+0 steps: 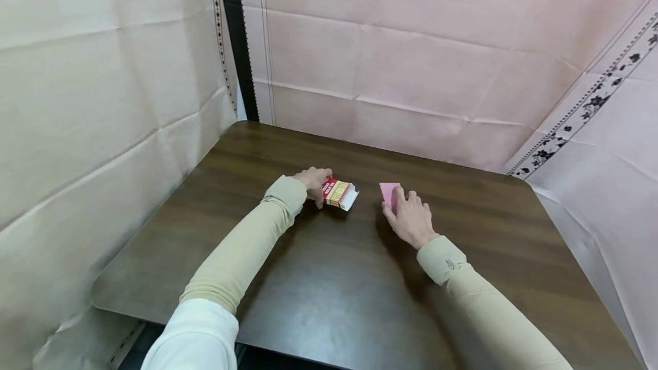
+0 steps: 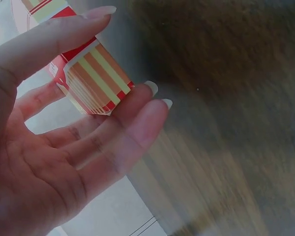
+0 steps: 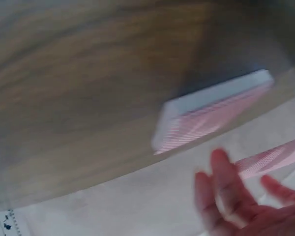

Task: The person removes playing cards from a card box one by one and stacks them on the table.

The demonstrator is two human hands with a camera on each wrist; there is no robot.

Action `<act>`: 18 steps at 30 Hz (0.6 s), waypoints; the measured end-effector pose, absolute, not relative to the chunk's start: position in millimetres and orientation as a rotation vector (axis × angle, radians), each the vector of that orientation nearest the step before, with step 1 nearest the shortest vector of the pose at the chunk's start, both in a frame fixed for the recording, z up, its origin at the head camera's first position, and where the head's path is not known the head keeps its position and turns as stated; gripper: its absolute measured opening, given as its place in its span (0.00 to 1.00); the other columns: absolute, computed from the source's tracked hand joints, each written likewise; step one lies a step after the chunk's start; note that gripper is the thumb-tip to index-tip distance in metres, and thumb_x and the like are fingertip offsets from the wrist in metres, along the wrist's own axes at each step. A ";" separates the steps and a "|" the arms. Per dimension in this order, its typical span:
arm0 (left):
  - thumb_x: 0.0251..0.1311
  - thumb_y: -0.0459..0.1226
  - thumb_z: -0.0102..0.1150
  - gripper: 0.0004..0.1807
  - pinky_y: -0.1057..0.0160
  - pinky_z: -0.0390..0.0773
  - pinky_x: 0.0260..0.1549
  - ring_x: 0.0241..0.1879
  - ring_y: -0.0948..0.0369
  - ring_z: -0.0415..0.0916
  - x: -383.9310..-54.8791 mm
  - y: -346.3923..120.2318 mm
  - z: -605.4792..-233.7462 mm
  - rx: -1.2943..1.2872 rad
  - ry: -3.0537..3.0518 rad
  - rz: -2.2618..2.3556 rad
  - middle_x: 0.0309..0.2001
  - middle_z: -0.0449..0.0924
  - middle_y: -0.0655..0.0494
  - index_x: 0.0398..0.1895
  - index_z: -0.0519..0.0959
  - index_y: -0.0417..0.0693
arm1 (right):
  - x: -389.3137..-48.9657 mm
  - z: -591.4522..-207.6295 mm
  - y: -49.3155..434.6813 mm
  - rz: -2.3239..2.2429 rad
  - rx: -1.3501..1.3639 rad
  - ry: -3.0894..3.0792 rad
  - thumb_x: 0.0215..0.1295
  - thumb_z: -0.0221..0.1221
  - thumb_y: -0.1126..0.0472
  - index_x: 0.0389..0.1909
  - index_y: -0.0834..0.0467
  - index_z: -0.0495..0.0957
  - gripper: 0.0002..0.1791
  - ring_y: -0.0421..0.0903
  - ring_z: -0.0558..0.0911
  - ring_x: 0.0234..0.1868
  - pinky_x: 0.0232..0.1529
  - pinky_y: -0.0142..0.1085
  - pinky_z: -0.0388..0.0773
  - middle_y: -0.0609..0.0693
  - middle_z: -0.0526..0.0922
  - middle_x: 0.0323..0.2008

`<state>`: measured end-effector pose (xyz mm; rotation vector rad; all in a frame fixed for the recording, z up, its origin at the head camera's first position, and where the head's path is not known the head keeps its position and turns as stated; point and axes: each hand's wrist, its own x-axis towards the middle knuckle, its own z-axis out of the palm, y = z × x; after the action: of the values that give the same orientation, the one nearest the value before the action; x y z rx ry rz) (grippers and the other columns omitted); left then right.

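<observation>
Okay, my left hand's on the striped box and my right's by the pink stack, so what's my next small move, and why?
I'd probably bring the second pink piece against the pink stack with your right hand: they show apart in the right wrist view, and your left hand is gripping the striped box.

The left hand (image 1: 312, 182) grips the striped box (image 1: 339, 193), thumb (image 2: 54, 42) opposing fingers (image 2: 146, 125). The right hand (image 1: 409, 220) extends to the box's right. Both sleeved arms (image 1: 241, 250) angle toward it.
</observation>
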<state>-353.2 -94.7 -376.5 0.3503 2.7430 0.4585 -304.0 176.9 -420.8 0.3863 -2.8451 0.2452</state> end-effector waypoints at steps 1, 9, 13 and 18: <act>0.40 0.34 0.76 0.42 0.49 0.71 0.56 0.56 0.50 0.69 -353.5 -94.7 -375.8 0.356 2.746 0.461 0.59 0.70 0.47 0.62 0.66 0.53 | -305.5 -421.9 179.5 0.237 0.329 -2.855 0.67 0.49 0.41 0.57 0.61 0.63 0.30 0.63 0.76 0.40 0.39 0.55 0.71 0.65 0.73 0.38; 0.39 0.34 0.76 0.43 0.49 0.72 0.55 0.55 0.50 0.70 -346.7 -97.7 -380.5 0.360 2.748 0.490 0.58 0.72 0.47 0.62 0.66 0.52 | -305.5 -431.0 188.7 0.059 0.146 -2.917 0.65 0.49 0.43 0.42 0.66 0.69 0.27 0.64 0.78 0.38 0.38 0.55 0.69 0.66 0.77 0.34; 0.39 0.33 0.76 0.42 0.49 0.72 0.54 0.53 0.51 0.70 -345.1 -97.4 -379.1 0.334 2.754 0.501 0.57 0.72 0.46 0.62 0.66 0.52 | -302.7 -430.6 187.0 -0.016 0.136 -2.960 0.64 0.49 0.42 0.43 0.66 0.70 0.28 0.65 0.79 0.39 0.39 0.56 0.70 0.67 0.77 0.35; 0.39 0.34 0.76 0.42 0.50 0.72 0.54 0.54 0.51 0.71 -344.7 -93.1 -375.6 0.350 2.756 0.489 0.57 0.72 0.47 0.62 0.66 0.52 | -299.7 -429.6 188.3 -0.056 0.130 -2.995 0.66 0.49 0.40 0.42 0.66 0.71 0.29 0.66 0.79 0.39 0.39 0.56 0.71 0.68 0.78 0.36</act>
<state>-344.7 -93.1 -375.6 0.3497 2.7555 0.4894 -299.7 188.3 -429.6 0.1303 -2.9950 -0.0559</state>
